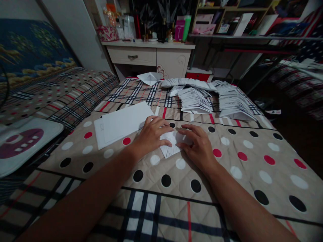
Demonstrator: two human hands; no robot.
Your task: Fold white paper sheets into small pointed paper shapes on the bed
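Note:
A partly folded sheet of white paper (pixel 168 150) with printing on it lies on the bedspread between my hands. My left hand (pixel 154 134) grips its left side, the fingers bent over the top and the thumb near the front edge. On the right side, my right hand (pixel 198 144) has its fingers and thumb closed around the paper, hiding part of it. Left of my left hand rests a small stack of flat white sheets (pixel 126 121). Beyond both hands stand rows of folded papers (pixel 195 101), packed tightly together.
More folded papers (pixel 234 101) are lined up at the far right of the bedspread (pixel 166 205). One folded piece (pixel 150 78) sits alone at the far edge. Behind is a white dresser (pixel 131 55) crowded with bottles. A white folding table (pixel 30 141) stands at left.

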